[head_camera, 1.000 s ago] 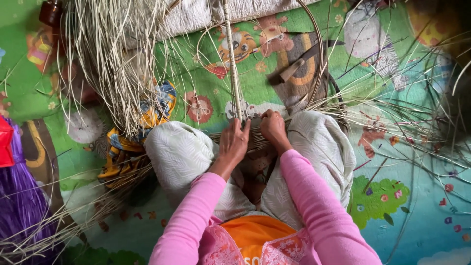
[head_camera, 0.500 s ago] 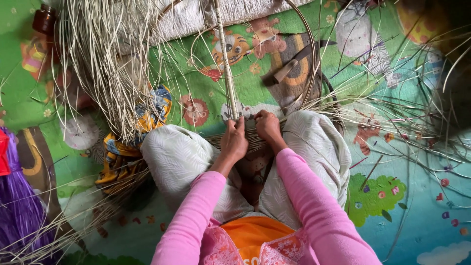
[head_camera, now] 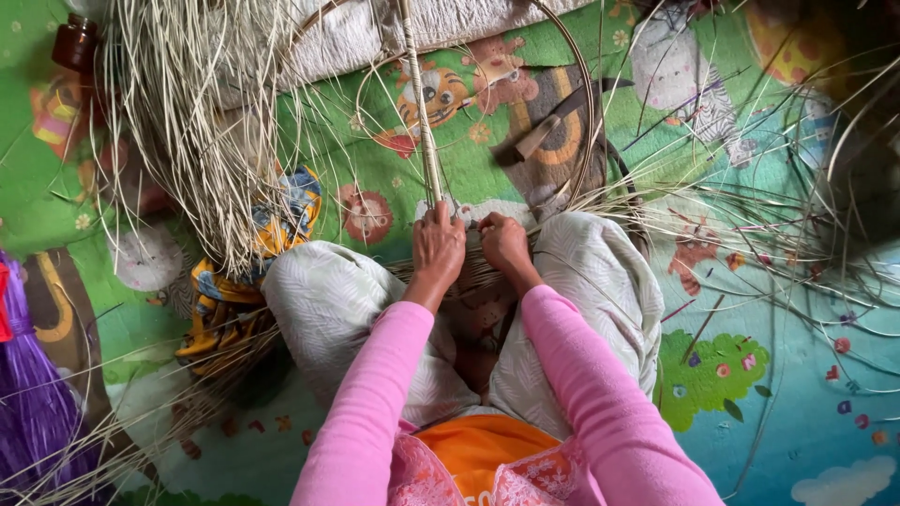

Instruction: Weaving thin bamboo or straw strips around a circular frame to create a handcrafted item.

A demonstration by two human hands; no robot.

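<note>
Pale cane stake (head_camera: 419, 103) gripped at its base by left hand (head_camera: 437, 245), now risen slightly from a second ago; right hand (head_camera: 503, 242) clenched on woven strands (head_camera: 473, 276) between knees, weaving apparently continuing upward.

soft, even daylight fills the view with vivid colours and faint shadows, no glare, sharp at centre, darker and murkier toward the upper right corner.
</note>
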